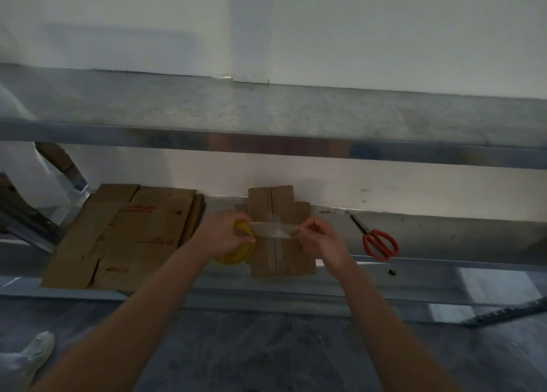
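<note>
Nearest, grey marbled floor [266, 356] w/ a pale worn shoe [35, 350] at near left and a dark perforated metal strip [509, 313] at near right. Both bare forearms reached fwd over the floor to a low grey metal shelf [458, 237].

L hand [226, 233] was curled round a yellow roll of clear packing tape [236, 257], fingers wrapped over its top, roll sitting just left of a small brown cardboard box [266, 261]. R hand [321, 237] pinched the free end of the clear tape strip [273, 229] btwn thumb and fingertips. The strip ran taut from roll to R hand, straight across the box's centre seam, approx mid-box; whether it touched the cardboard can't be told. Box sat on the shelf's middle, flaps closed, side flaps sticking out left and right.

Left of it, a stack of flattened brown cardboard boxes w/ red print [127, 237]. Right, well apart, orange-handled scissors [380, 242], blades pointing far-left; a small black bit [392, 272] near the shelf's front edge.

Farther up, a second grey metal shelf [296, 116], then a white wall [355, 30].
</note>
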`<state>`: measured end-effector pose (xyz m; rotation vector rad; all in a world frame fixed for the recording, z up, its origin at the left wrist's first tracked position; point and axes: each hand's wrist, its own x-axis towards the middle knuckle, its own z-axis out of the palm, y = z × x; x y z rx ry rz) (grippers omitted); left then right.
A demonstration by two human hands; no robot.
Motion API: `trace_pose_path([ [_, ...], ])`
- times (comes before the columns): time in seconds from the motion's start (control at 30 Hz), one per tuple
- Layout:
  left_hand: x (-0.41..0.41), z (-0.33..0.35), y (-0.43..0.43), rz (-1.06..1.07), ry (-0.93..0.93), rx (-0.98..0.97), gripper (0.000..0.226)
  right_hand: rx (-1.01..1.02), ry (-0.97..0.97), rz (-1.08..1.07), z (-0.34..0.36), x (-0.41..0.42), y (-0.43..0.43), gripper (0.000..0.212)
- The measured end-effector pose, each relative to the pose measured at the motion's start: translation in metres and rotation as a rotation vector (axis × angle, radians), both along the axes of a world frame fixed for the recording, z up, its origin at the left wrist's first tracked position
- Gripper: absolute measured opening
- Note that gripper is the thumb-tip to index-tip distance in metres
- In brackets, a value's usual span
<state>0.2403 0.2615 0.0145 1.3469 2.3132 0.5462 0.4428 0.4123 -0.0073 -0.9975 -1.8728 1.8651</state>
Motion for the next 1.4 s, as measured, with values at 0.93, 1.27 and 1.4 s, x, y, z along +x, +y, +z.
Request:
trace_pose_path([
  [0.93, 0.037, -0.028, -0.031, -0.042, 0.031, -0.016, 0.072, 0.246, 0.039, -0.046, -0.022, 0.033, -0.038, 0.013],
  [1.27, 0.042, -0.040, -0.019, 0.059, 0.224, -0.005, 0.087, 0.182, 0.032, -0.037, -0.020, 0.034, -0.034, 0.007],
  [1.4, 0.043, -0.044, -0.010, -0.016, 0.270, -0.078, 0.097, 0.249, -0.008, -0.022, -0.021, 0.041, -0.033, 0.008],
])
